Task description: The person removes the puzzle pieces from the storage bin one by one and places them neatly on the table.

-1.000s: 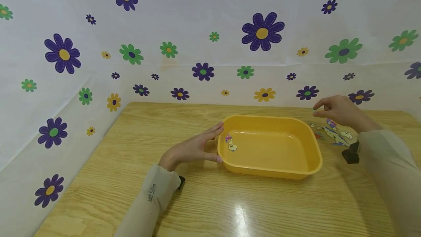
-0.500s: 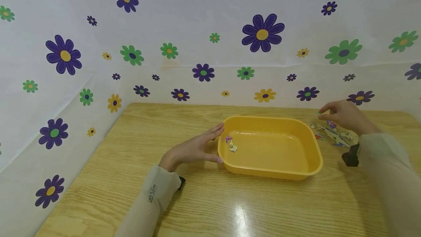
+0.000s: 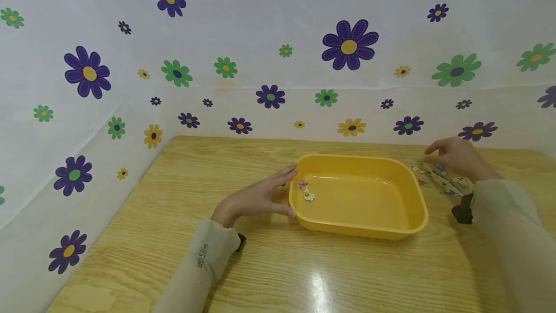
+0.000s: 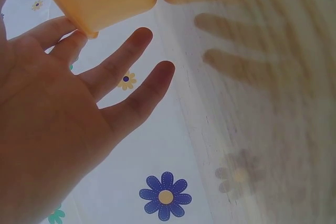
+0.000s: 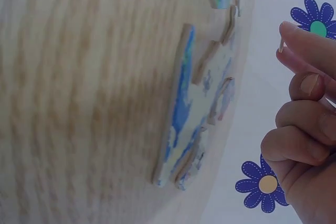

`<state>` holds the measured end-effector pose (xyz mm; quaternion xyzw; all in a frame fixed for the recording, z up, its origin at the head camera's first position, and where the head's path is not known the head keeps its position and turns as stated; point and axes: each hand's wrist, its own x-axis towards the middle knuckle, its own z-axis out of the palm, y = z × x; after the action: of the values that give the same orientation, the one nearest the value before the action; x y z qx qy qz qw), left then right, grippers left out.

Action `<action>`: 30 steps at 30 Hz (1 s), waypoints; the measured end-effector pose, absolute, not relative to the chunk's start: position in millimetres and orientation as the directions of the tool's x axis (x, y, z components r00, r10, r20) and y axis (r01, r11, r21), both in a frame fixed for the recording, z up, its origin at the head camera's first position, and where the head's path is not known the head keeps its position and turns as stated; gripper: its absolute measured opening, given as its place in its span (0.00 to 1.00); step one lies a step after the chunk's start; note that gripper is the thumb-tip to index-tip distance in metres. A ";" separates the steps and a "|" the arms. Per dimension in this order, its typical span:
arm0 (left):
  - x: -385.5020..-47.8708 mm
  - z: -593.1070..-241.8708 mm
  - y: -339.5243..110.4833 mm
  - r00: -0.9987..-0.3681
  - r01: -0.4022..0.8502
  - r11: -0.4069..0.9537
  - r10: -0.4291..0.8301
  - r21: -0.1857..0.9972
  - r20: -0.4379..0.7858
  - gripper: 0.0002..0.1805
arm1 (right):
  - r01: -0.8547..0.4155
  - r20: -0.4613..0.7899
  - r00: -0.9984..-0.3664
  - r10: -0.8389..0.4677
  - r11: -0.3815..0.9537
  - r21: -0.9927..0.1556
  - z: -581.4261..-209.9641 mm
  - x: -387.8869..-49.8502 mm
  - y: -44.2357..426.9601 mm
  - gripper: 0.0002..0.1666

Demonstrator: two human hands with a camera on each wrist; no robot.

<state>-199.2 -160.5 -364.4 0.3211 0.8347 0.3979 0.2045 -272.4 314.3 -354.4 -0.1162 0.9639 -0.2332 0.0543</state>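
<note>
A yellow tray [image 3: 360, 228] stands on the table in the head view. My left hand [image 3: 256, 198] rests at its left end, fingers spread and thumb extended, fingertips at the rim. Inside the tray, near that end, lie a pink-purple cutout piece [image 3: 303, 184] and a pale cutout piece [image 3: 308, 194]. To the tray's right, my right hand [image 3: 456, 157] hovers over several flat painted cutout pieces [image 3: 445, 183]. Its thumb and index finger pinch a small thin light piece [image 5: 281, 44], mostly hidden; the other fingers are curled. A long blue-and-white piece [image 5: 181, 111] shows thick edges in the right wrist view.
Behind the wooden table [image 3: 182, 173] hangs a white flower-print cloth [image 3: 243, 28], which also runs along the left side. Black wrist gear [image 3: 463, 209] sits under the right sleeve.
My right hand has moved slightly right and lower, nearer the cutout pieces, its thumb and index finger still together. The left hand and the tray stay in place. The head view shifts a little.
</note>
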 end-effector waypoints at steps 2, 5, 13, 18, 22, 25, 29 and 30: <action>-199.5 -365.2 -160.4 -0.711 0.372 0.476 0.698 0.797 -0.085 0.54 | -0.191 -0.054 -0.968 -0.244 0.861 -0.472 -356.2 -272.2 314.6 0.23; -199.6 -366.0 -160.1 -0.713 0.371 0.478 0.696 0.796 -0.086 0.54 | -0.184 -0.057 -0.969 -0.240 0.858 -0.480 -358.8 -272.0 315.2 0.24; -199.3 -366.4 -159.3 -0.711 0.371 0.477 0.698 0.797 -0.087 0.54 | -0.169 -0.080 -0.970 -0.232 0.868 -0.467 -363.1 -272.3 316.7 0.25; -200.0 -366.4 -159.9 -0.710 0.379 0.478 0.699 0.792 -0.083 0.54 | -0.157 -0.080 -0.972 -0.219 0.869 -0.469 -362.4 -272.5 317.4 0.27; -200.0 -366.3 -159.9 -0.713 0.375 0.484 0.696 0.791 -0.087 0.54 | -0.163 -0.069 -0.973 -0.220 0.868 -0.468 -360.3 -271.4 317.4 0.26; -199.7 -366.0 -159.6 -0.714 0.373 0.485 0.694 0.791 -0.089 0.55 | -0.189 -0.043 -0.971 -0.235 0.864 -0.468 -357.5 -271.6 315.7 0.24; -199.6 -365.9 -159.4 -0.713 0.371 0.481 0.695 0.794 -0.088 0.54 | -0.232 0.015 -0.968 -0.252 0.863 -0.449 -350.8 -274.1 311.2 0.22; -199.7 -366.0 -159.4 -0.714 0.371 0.481 0.695 0.794 -0.088 0.54 | -0.243 0.032 -0.966 -0.255 0.863 -0.443 -349.0 -275.0 309.8 0.22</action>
<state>-199.7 -159.4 -366.0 0.3188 0.8360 0.3973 0.2040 -275.0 309.8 -349.0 -0.1290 0.9651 -0.2275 0.0141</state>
